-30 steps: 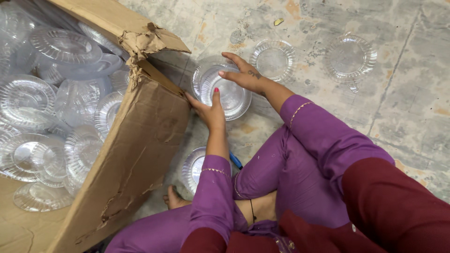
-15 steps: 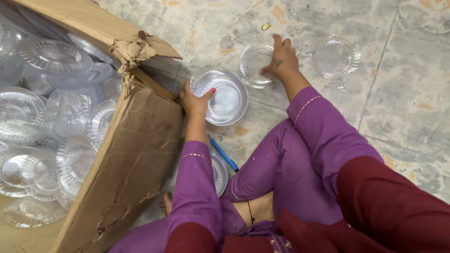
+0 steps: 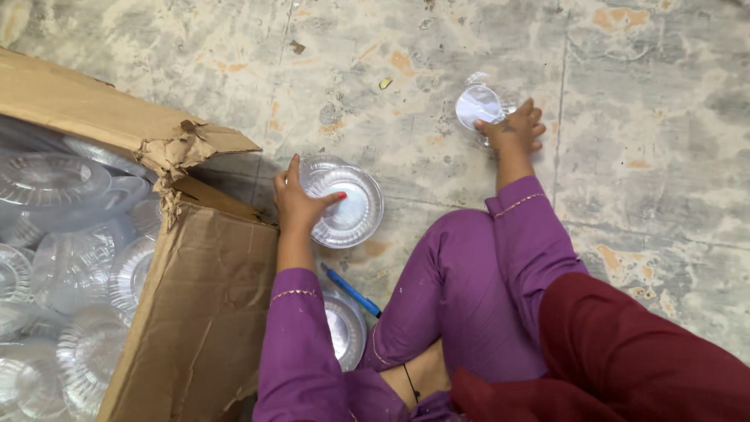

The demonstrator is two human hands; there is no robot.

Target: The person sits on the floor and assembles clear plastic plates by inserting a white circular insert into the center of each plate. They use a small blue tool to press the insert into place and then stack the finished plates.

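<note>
Seated on a mottled stone floor (image 3: 641, 203), legs in purple cloth. Left hand (image 3: 298, 205) clasped on the near rim of a clear plastic plate (image 3: 348, 205), thumb laid across its top, the plate resting on another like it, just off the torn corner of a cardboard box (image 3: 195, 305). Right hand (image 3: 512, 129) stretched out toward the far edge of the floor, fingers closed on a small clear plastic lid (image 3: 478, 105), tilted up off the tiles. Between knee and left sleeve, a blue pen (image 3: 351, 291) flat on the floor beside a further clear plate (image 3: 345, 328). Inside the box, heaps of clear plastic plates (image 3: 55, 234).
</note>
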